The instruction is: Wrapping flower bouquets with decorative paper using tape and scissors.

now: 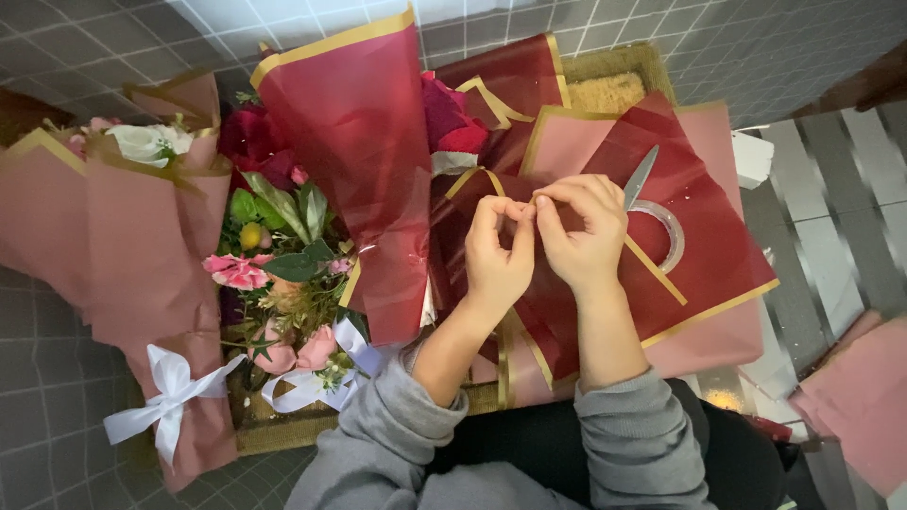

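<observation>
Grip contents hidden between fingertips (525, 207)

no labels, signs or screens show. the only packaging is flower wrap. a dusty-pink paper wrap (142, 274) with gold edging encloses the bouquet at far left, tied low with a white ribbon bow (170, 397). beside it, a dark red sheet (364, 161) with a gold border stands up around the middle bouquet. flat under the hands lie overlapping dark red wrapping sheets (704, 241) edged in gold, on a pink sheet (718, 345). more pink paper (855, 401) sits at lower right.
</observation>
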